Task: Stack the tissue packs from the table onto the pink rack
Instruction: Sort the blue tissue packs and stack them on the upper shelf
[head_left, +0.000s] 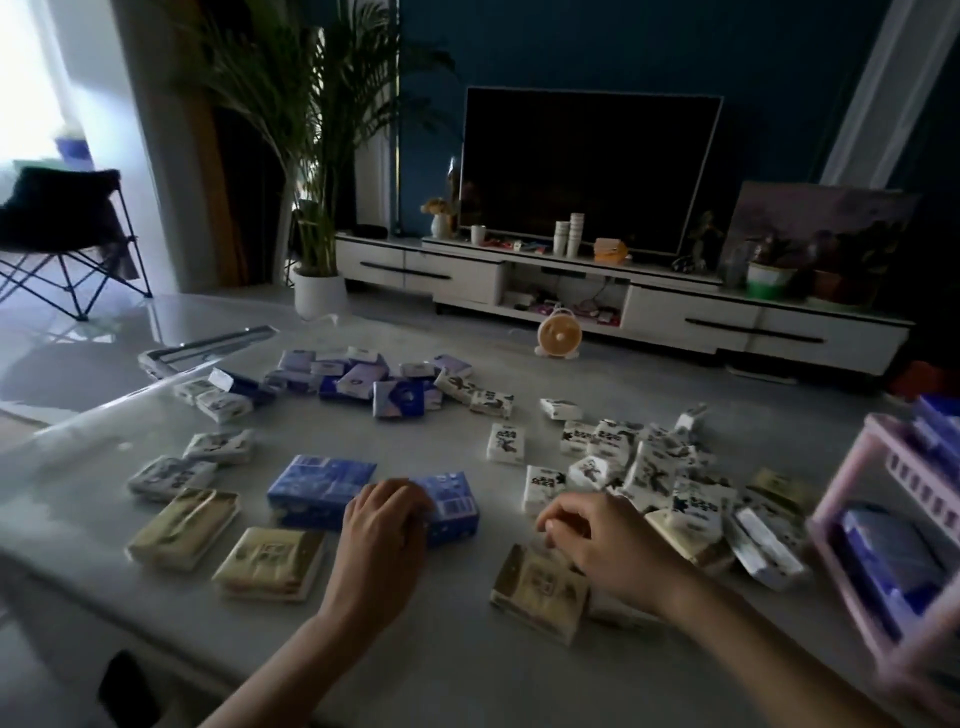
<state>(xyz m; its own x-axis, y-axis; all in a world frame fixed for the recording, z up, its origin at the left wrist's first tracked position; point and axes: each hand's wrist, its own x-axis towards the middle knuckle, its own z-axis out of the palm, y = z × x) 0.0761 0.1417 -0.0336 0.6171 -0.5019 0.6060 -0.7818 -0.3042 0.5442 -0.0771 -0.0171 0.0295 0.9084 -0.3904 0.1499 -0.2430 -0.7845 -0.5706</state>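
Blue film wraps the small blue pack (452, 506) under the left hand (387, 525). That hand's fingers (408, 493) curl over the pack's near edge in what looks like a grip. The pack lies flat on the worktop (441, 675), right beside a larger blue pack (321, 488) on its left. The right hand (587, 540) hangs over a beige pack (537, 587) with its fingers (558, 522) bent downwards; I cannot tell whether they pinch anything.

The pink rack (906, 475) stands at the far right edge of the worktop, well apart from the blue pack, with a loose heap of white packs (649, 467) between them. Blue packs already lie on its shelves.

The step in hand seems to be lifting this blue pack to carry it over. A pack like this is probably soft and its wrap slippery, so a hold across the short sides, thumb against fingers, should serve better than a pinch at one corner. It is best lifted straight up, so its neighbour is not dragged along. It should then pass above the white heap, not through it. Since the rack is on the right, passing the pack to the right hand may save an awkward reach. The pack should be laid flat and square on the blue ones already shelved, so the stack stays level.
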